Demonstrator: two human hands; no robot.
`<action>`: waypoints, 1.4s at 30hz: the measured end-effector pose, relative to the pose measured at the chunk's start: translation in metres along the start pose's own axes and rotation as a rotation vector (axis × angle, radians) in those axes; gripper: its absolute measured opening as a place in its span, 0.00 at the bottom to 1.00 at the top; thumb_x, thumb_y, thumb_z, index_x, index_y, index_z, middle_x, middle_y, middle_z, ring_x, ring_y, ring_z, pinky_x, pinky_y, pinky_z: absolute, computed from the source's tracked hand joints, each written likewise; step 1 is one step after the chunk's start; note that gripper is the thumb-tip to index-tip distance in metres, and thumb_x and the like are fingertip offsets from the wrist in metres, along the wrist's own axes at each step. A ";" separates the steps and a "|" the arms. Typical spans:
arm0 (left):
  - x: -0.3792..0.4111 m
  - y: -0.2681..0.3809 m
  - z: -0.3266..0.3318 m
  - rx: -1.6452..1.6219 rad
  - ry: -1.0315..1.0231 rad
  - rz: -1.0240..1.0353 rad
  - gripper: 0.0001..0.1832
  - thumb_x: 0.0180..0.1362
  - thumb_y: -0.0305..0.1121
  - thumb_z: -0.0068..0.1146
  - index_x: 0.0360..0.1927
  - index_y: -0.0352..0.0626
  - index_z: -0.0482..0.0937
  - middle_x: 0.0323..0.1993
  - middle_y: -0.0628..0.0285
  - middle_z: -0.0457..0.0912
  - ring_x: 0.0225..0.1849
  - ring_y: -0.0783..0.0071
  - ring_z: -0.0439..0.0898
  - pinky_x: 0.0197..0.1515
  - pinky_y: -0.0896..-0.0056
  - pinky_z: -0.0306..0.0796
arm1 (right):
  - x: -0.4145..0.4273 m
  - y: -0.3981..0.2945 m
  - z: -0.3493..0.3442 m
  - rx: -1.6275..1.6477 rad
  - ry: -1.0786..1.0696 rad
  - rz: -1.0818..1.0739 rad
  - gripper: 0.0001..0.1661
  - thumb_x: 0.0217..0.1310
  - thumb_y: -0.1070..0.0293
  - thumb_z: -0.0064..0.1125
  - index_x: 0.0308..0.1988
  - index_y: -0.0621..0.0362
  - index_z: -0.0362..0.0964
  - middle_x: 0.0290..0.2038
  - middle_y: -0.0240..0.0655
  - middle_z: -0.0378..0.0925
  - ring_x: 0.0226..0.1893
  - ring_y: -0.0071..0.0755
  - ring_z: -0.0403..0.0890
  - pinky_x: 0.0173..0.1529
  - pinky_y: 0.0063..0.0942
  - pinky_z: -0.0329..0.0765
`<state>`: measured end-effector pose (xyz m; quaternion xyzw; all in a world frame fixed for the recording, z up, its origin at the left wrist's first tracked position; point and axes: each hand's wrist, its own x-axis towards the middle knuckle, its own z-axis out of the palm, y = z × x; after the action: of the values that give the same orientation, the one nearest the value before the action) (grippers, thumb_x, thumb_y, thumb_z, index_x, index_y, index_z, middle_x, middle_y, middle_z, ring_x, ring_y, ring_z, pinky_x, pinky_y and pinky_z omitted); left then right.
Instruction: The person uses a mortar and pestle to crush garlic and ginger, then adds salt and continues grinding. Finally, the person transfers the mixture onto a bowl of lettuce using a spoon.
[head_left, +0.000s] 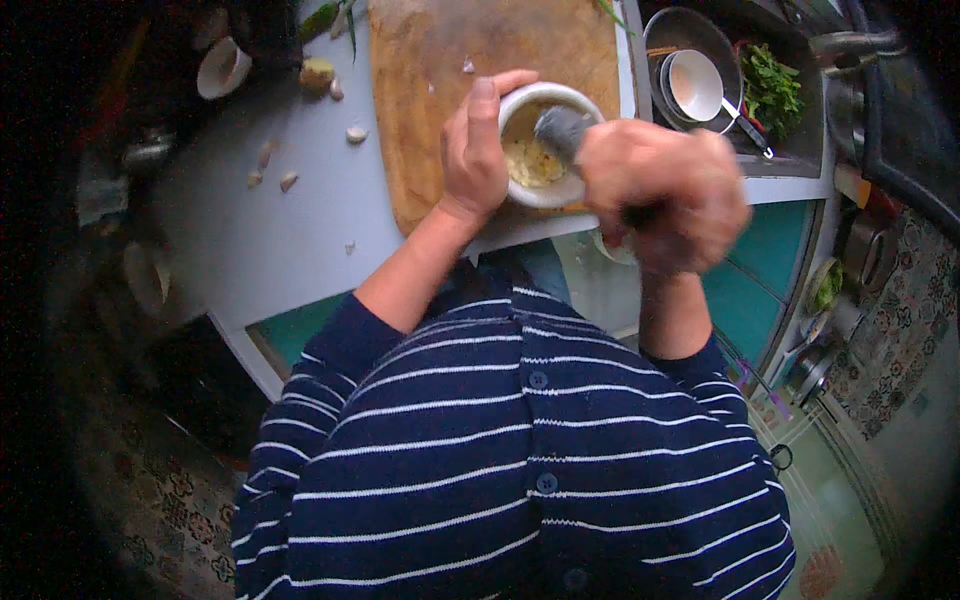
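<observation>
A white mortar (551, 198) stands near the front edge of a wooden cutting board (427, 142). Pale crushed pieces, which look like garlic (532, 165), lie in its bowl. My left hand (478, 146) is braced around the mortar's left side, thumb and fingers against its wall. In my right hand (667, 191), blurred, is the grey pestle (561, 129). The pestle's lower part slants down into the mortar from the right, and my fist hides its upper part.
Several garlic cloves (356, 135) and a piece of ginger (317, 75) lie on the white counter (322, 232) left of the board. At right, the sink (787, 161) holds a pan (652, 45), stacked bowls (696, 86) and leafy greens (772, 90). Another white bowl (225, 69) is at upper left.
</observation>
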<state>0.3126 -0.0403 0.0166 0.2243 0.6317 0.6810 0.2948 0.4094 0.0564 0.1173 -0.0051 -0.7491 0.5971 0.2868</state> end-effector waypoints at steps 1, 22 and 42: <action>0.003 0.002 0.000 -0.005 0.000 -0.020 0.34 0.68 0.50 0.19 0.47 0.35 0.76 0.43 0.56 0.80 0.46 0.69 0.76 0.54 0.70 0.67 | 0.006 -0.010 -0.001 0.183 0.040 0.003 0.30 0.70 0.48 0.28 0.23 0.58 0.63 0.14 0.33 0.67 0.14 0.27 0.66 0.24 0.30 0.66; 0.000 -0.004 0.001 -0.009 0.006 -0.016 0.34 0.68 0.51 0.20 0.46 0.34 0.77 0.41 0.57 0.80 0.43 0.70 0.77 0.51 0.71 0.69 | 0.014 0.013 -0.002 0.092 0.205 0.171 0.22 0.71 0.58 0.36 0.25 0.59 0.64 0.12 0.30 0.66 0.11 0.18 0.65 0.15 0.17 0.60; 0.003 -0.005 0.007 -0.049 0.068 0.032 0.28 0.68 0.45 0.27 0.41 0.36 0.79 0.37 0.53 0.81 0.40 0.65 0.79 0.46 0.70 0.70 | 0.015 0.033 0.007 -0.084 0.084 0.433 0.27 0.72 0.52 0.25 0.27 0.58 0.60 0.12 0.35 0.67 0.13 0.18 0.67 0.21 0.16 0.65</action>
<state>0.3159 -0.0335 0.0124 0.2037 0.6211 0.7079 0.2676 0.3832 0.0652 0.0928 -0.2027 -0.7422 0.6121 0.1825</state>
